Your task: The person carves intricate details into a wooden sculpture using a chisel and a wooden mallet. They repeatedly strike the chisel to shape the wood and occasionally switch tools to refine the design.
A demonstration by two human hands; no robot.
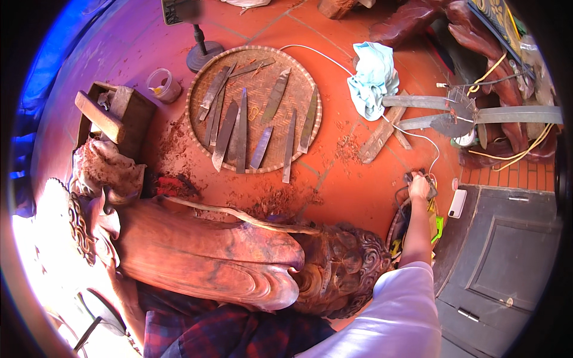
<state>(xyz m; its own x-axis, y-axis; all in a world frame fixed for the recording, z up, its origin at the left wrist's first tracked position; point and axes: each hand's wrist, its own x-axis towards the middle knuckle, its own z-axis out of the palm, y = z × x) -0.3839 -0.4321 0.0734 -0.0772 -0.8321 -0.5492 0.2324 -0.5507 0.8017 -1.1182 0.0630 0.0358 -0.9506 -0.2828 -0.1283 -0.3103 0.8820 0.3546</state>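
My right hand [419, 187] reaches out to the right, over the rim of a basket [399, 224]. Its fingers are closed around a small dark object that I cannot make out. My left hand does not show. A large carved piece of reddish-brown wood [203, 250] lies across in front of me, smooth on the left and densely carved at its right end. Along its far side rests a long, thin, curved stick [239, 213]. Beyond it, a round woven tray [197, 140] holds several flat, tapered metal blades [276, 95].
Left of the tray stand a wooden box [132, 116] and a plastic tub [164, 86]. Wood shavings [274, 200] litter the tiled floor. To the right are a pale blue cloth [373, 77], wood strips [379, 140], metal legs [427, 102], a white phone [457, 203] and a grey panelled door [507, 262].
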